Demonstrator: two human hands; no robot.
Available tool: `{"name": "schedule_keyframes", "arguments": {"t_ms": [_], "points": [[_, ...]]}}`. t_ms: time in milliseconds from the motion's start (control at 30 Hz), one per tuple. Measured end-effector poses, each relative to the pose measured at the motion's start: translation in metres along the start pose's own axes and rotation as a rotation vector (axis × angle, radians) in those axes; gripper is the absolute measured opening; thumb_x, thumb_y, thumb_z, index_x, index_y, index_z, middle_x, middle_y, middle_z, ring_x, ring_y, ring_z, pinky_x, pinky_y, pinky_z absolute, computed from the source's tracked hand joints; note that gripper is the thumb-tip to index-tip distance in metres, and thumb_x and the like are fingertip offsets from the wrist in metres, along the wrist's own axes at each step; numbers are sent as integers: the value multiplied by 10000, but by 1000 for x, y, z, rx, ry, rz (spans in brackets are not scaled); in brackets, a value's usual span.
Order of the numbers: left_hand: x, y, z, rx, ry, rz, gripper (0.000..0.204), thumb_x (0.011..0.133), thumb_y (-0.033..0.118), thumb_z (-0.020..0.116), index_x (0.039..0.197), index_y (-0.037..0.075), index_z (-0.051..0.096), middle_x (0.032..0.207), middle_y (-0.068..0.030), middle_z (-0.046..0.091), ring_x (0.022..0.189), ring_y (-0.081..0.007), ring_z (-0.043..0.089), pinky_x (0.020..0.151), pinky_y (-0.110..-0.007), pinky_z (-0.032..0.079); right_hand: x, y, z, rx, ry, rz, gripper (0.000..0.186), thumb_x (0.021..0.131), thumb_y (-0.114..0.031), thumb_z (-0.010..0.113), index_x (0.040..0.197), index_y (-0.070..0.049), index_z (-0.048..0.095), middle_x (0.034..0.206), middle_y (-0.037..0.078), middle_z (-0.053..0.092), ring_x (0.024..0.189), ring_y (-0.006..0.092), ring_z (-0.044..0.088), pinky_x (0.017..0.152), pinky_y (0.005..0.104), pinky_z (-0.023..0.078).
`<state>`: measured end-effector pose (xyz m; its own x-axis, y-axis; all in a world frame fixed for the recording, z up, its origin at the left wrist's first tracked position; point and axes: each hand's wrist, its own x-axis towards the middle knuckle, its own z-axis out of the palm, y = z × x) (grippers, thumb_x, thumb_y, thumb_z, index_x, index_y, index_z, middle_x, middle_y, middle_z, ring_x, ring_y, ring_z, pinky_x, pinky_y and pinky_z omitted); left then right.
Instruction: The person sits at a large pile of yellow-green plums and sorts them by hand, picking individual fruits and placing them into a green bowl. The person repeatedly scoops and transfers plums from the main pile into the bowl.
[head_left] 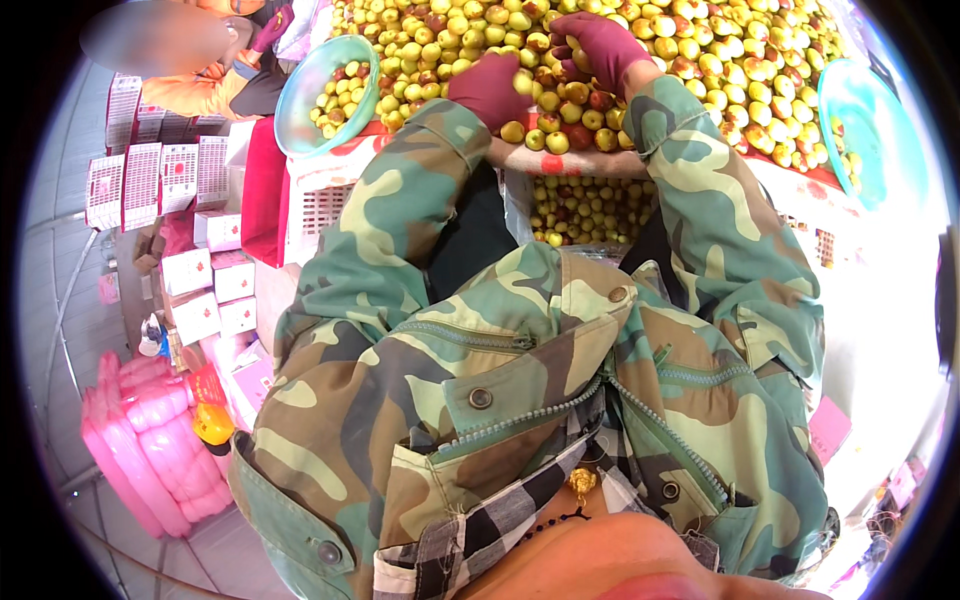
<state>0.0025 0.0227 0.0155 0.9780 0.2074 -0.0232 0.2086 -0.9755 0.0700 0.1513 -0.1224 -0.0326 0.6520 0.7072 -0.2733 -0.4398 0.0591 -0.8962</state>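
A large heap of yellow-green jujubes, many with reddish-brown patches, spreads in front of me. Both my hands wear maroon gloves. My left hand is closed at the near edge of the heap, with a jujube at its fingers; most of the fingers are hidden. To its right and a little farther off, my right hand reaches over the fruit, fingers extended and apart from the thumb, touching or just above the heap. Under the near edge, between my knees, a crate of jujubes shows.
A teal basin with some jujubes stands at the left, another teal basin at the right. Stacked white-and-red boxes and pink inflated cushioning lie left. A person in an orange jacket is at the far left.
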Motion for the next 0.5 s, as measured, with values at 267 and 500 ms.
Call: {"name": "schedule_keyframes", "arguments": {"t_ms": [267,500], "points": [[28,33,-38,-635,343,162,312,763,300,748,926,53,649,793,-127,654,741,-248,646,700,-351,517,-64,-49,54,-170,-11,-5,474,926,-515,595,1086,-80,699,905,58,692,669,142,566,553,273,446],[-23,58,27,-195,0,53,407,755,350,752,1066,98,679,1052,-128,643,986,-317,630,829,-437,522,-31,-59,6,366,95,-134,347,954,-463,516,925,-121,570,715,26,553,573,160,510,491,292,401]]}}
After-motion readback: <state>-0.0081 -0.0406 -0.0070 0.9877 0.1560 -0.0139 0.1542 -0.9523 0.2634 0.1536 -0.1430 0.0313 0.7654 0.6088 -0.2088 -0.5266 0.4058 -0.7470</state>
